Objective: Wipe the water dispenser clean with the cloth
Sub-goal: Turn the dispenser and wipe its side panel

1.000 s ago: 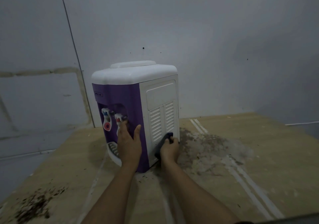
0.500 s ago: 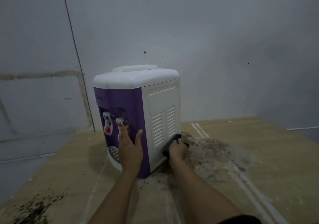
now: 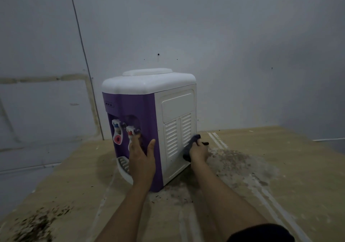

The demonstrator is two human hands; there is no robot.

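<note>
A small water dispenser (image 3: pixel 149 115) with a purple front, white top and white vented side panel stands on a wooden table by the wall. My left hand (image 3: pixel 141 159) lies flat on the purple front below the two taps, fingers straight, thumb at the corner. My right hand (image 3: pixel 198 151) grips a dark cloth (image 3: pixel 189 147) and presses it against the lower rear part of the white side panel, at the back corner.
The wooden table (image 3: pixel 270 167) carries a grey dusty stain to the right of the dispenser and dark crumbs at the front left (image 3: pixel 35 225). A grey wall stands close behind. The table's left edge runs diagonally beside the dispenser.
My right hand with the cloth has slid backward and a little upward along the white side panel toward its rear corner. My left hand has stayed on the purple front.
</note>
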